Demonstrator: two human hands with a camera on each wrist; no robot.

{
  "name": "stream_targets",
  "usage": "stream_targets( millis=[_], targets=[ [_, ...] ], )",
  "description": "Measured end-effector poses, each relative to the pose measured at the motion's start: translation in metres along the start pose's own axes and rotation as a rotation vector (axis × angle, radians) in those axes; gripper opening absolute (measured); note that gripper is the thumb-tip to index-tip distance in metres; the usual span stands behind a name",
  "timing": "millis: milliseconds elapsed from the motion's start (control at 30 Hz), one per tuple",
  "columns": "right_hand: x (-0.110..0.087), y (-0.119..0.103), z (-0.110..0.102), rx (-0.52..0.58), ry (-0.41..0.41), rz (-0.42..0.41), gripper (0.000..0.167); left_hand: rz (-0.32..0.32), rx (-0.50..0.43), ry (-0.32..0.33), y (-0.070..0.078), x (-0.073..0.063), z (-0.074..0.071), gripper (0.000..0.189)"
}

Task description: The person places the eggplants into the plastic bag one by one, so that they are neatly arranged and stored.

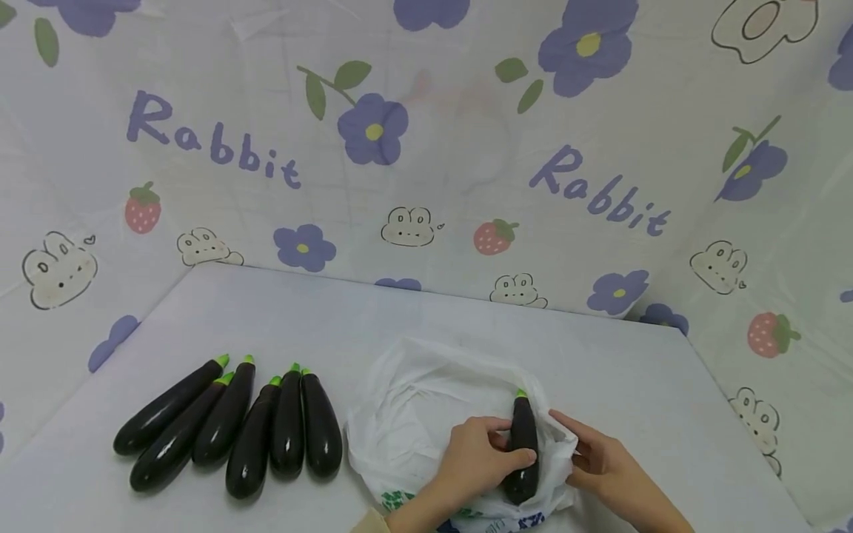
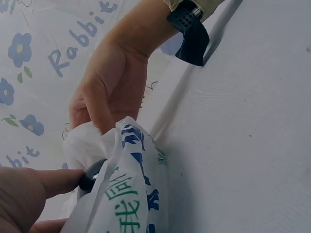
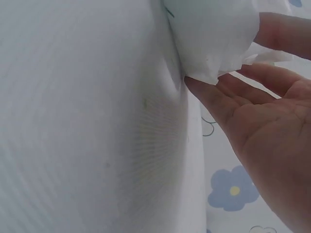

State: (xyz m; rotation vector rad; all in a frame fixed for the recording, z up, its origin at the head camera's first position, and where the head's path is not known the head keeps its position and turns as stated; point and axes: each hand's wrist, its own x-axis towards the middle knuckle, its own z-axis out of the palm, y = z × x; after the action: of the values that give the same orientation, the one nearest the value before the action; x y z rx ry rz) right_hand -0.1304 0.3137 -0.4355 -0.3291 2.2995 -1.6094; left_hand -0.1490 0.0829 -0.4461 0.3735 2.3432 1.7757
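A dark glossy eggplant with a bright green stem tip lies inside the mouth of a white plastic bag, near its right side. My left hand grips this eggplant from the left, thumb across its front. On the bag's right side, my right hand touches the crumpled rim, holding it outward. The left wrist view shows the eggplant's dark end under my left thumb, partly hidden by the printed bag. In the right wrist view, my right hand's fingertips lie against the bag's edge.
Several more eggplants lie side by side on the white tabletop, left of the bag. Behind the table hangs a cloth printed with flowers, rabbits and strawberries. A dark strap circles the right wrist.
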Motion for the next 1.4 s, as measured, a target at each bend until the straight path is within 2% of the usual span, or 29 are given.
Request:
stream_targets(
  millis=[233,533,833,1067,1233,1333,1400],
  targets=[
    [-0.0005,0.0037,0.0011,-0.035,-0.010,-0.013,0.077,0.010,-0.019,-0.004,-0.0010,-0.0019,0.0014,0.050],
    [0.0018,0.0029,0.0026,-0.068,0.020,-0.004,0.080,0.015,-0.006,0.008,-0.0028,-0.0021,0.0011,0.049],
    [0.0025,0.0054,0.0011,-0.096,0.016,-0.011,0.079,-0.013,-0.023,0.020,-0.0050,-0.0013,0.0033,0.048],
    [0.0050,0.0035,0.0023,-0.110,0.044,0.037,0.078,-0.015,-0.044,-0.009,-0.0069,0.0001,0.0040,0.046],
    [0.0050,0.0021,0.0016,-0.098,0.027,0.022,0.078,-0.013,-0.064,-0.014,-0.0088,0.0022,0.0038,0.044],
    [0.0045,0.0009,0.0012,-0.101,0.020,0.023,0.068,-0.019,-0.070,-0.016,-0.0098,0.0023,0.0035,0.044],
    [0.0043,-0.0009,0.0014,-0.079,0.039,0.080,0.060,-0.030,-0.086,-0.019,-0.0098,0.0017,0.0034,0.045]
  ],
)
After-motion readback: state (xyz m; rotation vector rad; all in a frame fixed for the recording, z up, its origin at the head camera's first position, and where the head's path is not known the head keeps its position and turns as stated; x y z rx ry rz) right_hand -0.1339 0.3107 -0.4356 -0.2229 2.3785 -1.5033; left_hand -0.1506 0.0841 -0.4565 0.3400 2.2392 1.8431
